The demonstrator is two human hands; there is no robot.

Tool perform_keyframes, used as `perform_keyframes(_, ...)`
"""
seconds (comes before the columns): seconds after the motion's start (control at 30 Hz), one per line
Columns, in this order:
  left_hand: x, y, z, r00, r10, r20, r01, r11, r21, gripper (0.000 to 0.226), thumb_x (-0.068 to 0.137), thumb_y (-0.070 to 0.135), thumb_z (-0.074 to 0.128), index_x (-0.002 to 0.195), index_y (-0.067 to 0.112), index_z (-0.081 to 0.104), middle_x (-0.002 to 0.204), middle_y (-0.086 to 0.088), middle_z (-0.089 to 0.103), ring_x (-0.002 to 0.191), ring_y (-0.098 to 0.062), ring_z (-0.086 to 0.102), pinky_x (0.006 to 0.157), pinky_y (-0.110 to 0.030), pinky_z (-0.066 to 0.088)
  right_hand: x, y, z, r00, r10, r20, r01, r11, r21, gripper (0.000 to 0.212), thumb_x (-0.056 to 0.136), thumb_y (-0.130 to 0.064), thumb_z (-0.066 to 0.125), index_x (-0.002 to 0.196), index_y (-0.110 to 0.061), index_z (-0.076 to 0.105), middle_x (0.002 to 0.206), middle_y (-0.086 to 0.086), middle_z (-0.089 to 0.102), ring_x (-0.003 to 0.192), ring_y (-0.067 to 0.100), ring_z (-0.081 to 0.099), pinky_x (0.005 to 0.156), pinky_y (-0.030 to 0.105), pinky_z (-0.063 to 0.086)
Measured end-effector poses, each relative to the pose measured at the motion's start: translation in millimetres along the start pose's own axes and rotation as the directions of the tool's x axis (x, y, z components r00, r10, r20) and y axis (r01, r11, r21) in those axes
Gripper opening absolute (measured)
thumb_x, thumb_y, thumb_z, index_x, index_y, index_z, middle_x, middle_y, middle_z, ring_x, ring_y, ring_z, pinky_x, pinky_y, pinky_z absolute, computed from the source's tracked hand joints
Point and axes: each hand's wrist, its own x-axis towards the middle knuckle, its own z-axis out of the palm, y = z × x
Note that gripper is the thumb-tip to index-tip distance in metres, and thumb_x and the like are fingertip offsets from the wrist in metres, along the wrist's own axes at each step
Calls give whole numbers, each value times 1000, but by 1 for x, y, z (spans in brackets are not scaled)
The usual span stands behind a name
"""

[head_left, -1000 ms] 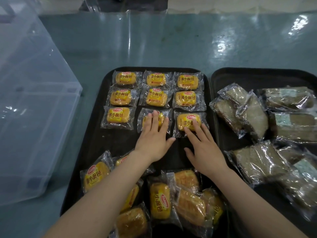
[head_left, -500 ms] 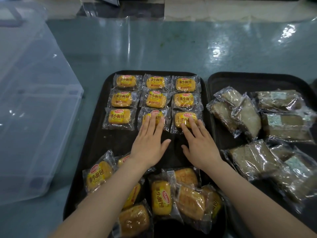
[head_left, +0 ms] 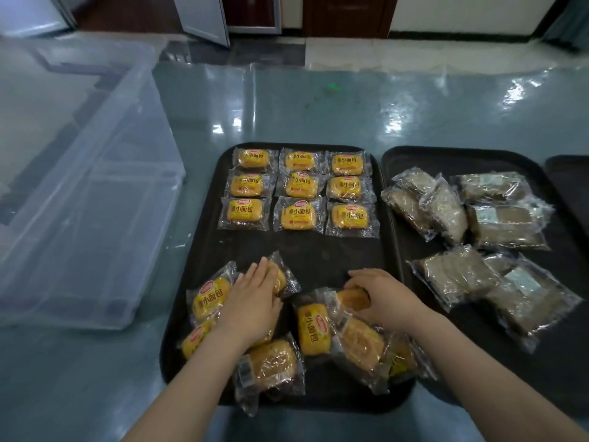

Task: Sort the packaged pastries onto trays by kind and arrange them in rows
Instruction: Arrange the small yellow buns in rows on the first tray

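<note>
Nine yellow bun packets in rows at black tray's far edge; left hand and right hand resting on loose packets near its front edge

— How many trays are recorded on the worktop?

— Two black trays are counted in full: the left tray and the right tray. The edge of a third is seen at far right.

— And the yellow-labelled small breads?

— Nine are counted in the arranged block, set as three rows of three. In the loose heap at the near end, about seven are made out; overlap prevents an exact figure.

— The brown packaged pastries?

— Roughly eight are counted on the right tray, unsorted and overlapping, so the figure is approximate.

— Anything else?

— One clear plastic bin and two hands, left and right, are noted.
</note>
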Motion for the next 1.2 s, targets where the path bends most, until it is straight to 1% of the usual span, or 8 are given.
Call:
perform_keyframes(0.1, -2, -2, 6, 1000, 9, 18, -9, 1000, 14, 70, 97, 40, 36, 148, 26, -10, 154, 4, -19, 138, -12, -18, 109, -31, -11, 1, -7, 0, 964, 58, -261, -64, 998, -17, 50, 74, -38, 77, 118, -33, 54, 124, -11, 55, 123, 14, 45, 99, 30, 40)
perform_keyframes(0.23, 0, -9, 9, 998, 25, 61, -24, 1000, -20, 70, 97, 41, 34, 146, 28, -14, 151, 7, -25, 134, -9, -24, 108, -30, -13, 9, -11, 0, 844, 64, -533, -132, 987, -91, 44, 73, -27, 79, 108, -24, 52, 123, -1, 57, 132, 24, 40, 107, 36, 34)
perform_keyframes(0.5, 0, -11, 9, 996, 30, 86, -28, 999, -29, 69, 98, 40, 33, 147, 27, -14, 150, 5, -26, 134, -10, -25, 109, -32, -12, -15, -5, -1, 931, 35, -364, -80, 991, -110, 58, 77, -43, 73, 126, -38, 43, 135, -7, 53, 139, 18, 31, 117, 42, 10)
perform_keyframes(0.7, 0, -11, 10, 996, 26, 81, -24, 999, -33, 69, 98, 39, 34, 147, 26, -13, 153, 4, -24, 136, -10, -22, 109, -33, -11, -37, 1, 6, 968, -39, -247, 15, 995, -98, 50, 84, -33, 65, 132, -35, 53, 135, -12, 45, 129, 13, 36, 109, 31, 33)
perform_keyframes(0.87, 1, -12, 13, 997, 27, 78, -24, 999, -45, 69, 98, 39, 34, 147, 27, -13, 153, 5, -23, 136, -9, -22, 109, -33, -11, -25, -8, 12, 893, 60, -446, -149, 974, -168, 47, 81, -8, 69, 121, -33, 65, 119, -3, 51, 113, 20, 43, 94, 35, 41)
perform_keyframes(0.93, 2, -13, 14, 997, 24, 78, -20, 999, -48, 69, 98, 39, 34, 147, 28, -13, 153, 5, -23, 137, -10, -22, 109, -33, -11, -17, -11, 11, 881, 99, -464, -156, 984, -86, 48, 82, -4, 66, 122, -31, 65, 105, -7, 47, 98, 15, 43, 82, 31, 46)
perform_keyframes(1.03, 2, -14, 13, 996, 25, 83, -20, 998, -59, 69, 98, 39, 35, 147, 28, -12, 153, 6, -22, 138, -10, -20, 109, -33, -11, -8, -12, 10, 921, 167, -351, -153, 986, 65, 54, 88, 0, 53, 134, -29, 55, 116, -8, 47, 110, 13, 43, 88, 30, 47)
perform_keyframes(1.2, 0, -13, 13, 997, 20, 76, -14, 997, -72, 70, 97, 39, 36, 148, 29, -11, 154, 6, -21, 138, -9, -19, 109, -32, -11, -7, -14, 8, 921, 226, -316, -229, 973, 28, 45, 90, -47, 58, 128, -25, 55, 127, -7, 50, 115, 16, 48, 88, 33, 49)
